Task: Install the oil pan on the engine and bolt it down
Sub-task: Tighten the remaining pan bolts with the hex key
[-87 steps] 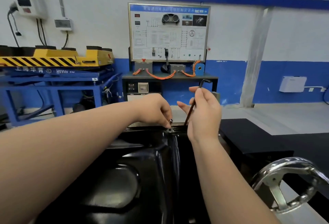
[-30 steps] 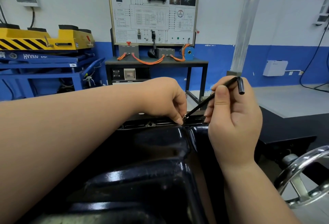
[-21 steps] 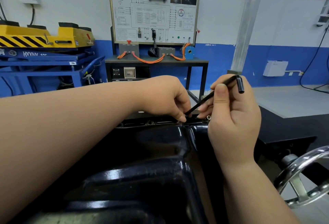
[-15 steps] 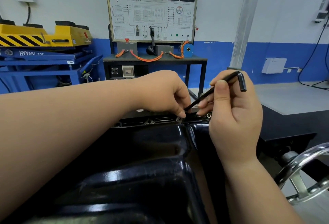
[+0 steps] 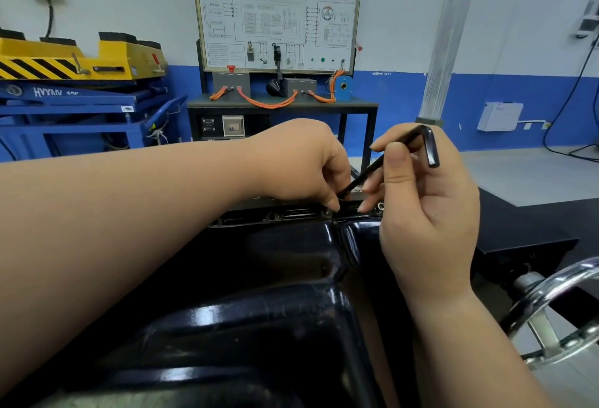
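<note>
Two forearms are being stretched over a glossy black oil pan (image 5: 259, 326), its ribbed surface being lit with reflections in the near foreground. At its far flange (image 5: 291, 215), a bolt (image 5: 329, 212) is being pinched by the curled fingertips of the left hand (image 5: 301, 164). Just beside it, an L-shaped hex key (image 5: 382, 161) is being gripped between thumb and fingers of the right hand (image 5: 428, 213), its long end being angled down to that bolt.

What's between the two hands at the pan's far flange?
In the head view, only the hex key, its shaft slanting from the right hand down to the oil pan flange by the left hand.
</note>
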`<action>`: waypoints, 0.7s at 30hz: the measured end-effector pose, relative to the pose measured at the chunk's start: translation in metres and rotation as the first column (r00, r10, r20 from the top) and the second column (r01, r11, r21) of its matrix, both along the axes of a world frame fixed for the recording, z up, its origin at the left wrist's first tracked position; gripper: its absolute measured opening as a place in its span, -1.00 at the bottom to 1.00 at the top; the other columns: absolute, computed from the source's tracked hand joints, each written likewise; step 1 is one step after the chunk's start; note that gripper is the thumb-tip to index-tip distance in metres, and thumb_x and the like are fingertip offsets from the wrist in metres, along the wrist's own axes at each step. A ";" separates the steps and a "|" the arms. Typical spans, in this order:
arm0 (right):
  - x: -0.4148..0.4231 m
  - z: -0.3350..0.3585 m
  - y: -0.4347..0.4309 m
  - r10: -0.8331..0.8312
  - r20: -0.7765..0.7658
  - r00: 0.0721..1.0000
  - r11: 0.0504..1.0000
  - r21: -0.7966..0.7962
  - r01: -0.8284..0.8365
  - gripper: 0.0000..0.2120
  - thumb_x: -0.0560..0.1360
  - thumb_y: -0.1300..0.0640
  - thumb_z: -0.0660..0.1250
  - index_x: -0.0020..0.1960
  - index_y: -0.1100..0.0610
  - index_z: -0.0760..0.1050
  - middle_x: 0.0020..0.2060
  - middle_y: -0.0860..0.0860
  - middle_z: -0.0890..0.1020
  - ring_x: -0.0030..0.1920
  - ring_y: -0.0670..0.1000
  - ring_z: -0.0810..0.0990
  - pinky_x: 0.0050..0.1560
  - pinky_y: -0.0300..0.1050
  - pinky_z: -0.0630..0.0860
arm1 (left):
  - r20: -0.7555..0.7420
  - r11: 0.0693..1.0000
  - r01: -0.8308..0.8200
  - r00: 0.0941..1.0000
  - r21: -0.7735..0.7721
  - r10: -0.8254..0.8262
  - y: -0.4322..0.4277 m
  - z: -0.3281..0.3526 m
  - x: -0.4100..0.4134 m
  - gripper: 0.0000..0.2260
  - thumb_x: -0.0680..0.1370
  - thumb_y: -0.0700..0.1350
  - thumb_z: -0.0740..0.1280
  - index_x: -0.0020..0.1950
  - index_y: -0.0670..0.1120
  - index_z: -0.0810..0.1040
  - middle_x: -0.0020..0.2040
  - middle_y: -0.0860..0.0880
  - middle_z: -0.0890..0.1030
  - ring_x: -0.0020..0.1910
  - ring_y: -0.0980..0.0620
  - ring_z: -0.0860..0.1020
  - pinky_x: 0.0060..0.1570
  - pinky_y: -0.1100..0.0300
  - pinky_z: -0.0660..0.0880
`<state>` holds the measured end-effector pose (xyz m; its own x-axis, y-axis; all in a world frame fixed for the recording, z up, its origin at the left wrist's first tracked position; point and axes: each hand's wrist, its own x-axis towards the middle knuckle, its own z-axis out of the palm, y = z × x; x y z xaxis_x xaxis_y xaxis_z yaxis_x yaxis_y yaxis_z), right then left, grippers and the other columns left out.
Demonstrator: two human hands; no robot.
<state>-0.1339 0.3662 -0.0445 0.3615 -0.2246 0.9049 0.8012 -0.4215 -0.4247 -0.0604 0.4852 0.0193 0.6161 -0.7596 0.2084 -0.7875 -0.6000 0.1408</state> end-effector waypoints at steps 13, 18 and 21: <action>-0.001 -0.002 -0.010 0.122 -0.174 0.977 0.992 -0.004 -0.125 -0.79 0.55 0.27 0.17 -0.04 -0.01 0.47 -0.21 -0.01 0.67 -0.34 0.03 0.57 -0.27 -0.16 0.53 | -0.078 0.999 -0.015 0.997 0.040 0.018 -0.001 0.002 0.001 -0.87 0.35 -0.06 0.51 -0.29 0.11 0.59 -0.46 0.24 0.52 -0.40 0.38 0.47 -0.35 0.51 0.32; -0.003 -0.002 -0.010 0.152 -0.195 0.969 0.988 0.026 -0.150 -0.80 0.52 0.29 0.19 -0.09 0.01 0.48 -0.20 -0.01 0.66 -0.30 0.03 0.60 -0.29 -0.22 0.54 | -0.137 0.999 -0.027 0.990 0.031 0.031 0.002 0.004 0.001 -0.74 0.41 -0.07 0.46 -0.36 0.21 0.47 -0.53 0.38 0.47 -0.42 0.43 0.44 -0.39 0.53 0.29; -0.004 -0.002 -0.007 0.156 -0.188 0.970 0.988 0.013 -0.156 -0.75 0.52 0.30 0.19 -0.11 -0.04 0.48 -0.23 -0.02 0.65 -0.31 0.01 0.60 -0.30 -0.22 0.54 | -0.146 1.000 -0.015 0.989 0.023 0.018 0.004 0.005 0.000 -0.74 0.44 -0.06 0.43 -0.35 0.24 0.47 -0.54 0.38 0.45 -0.45 0.43 0.43 -0.40 0.50 0.28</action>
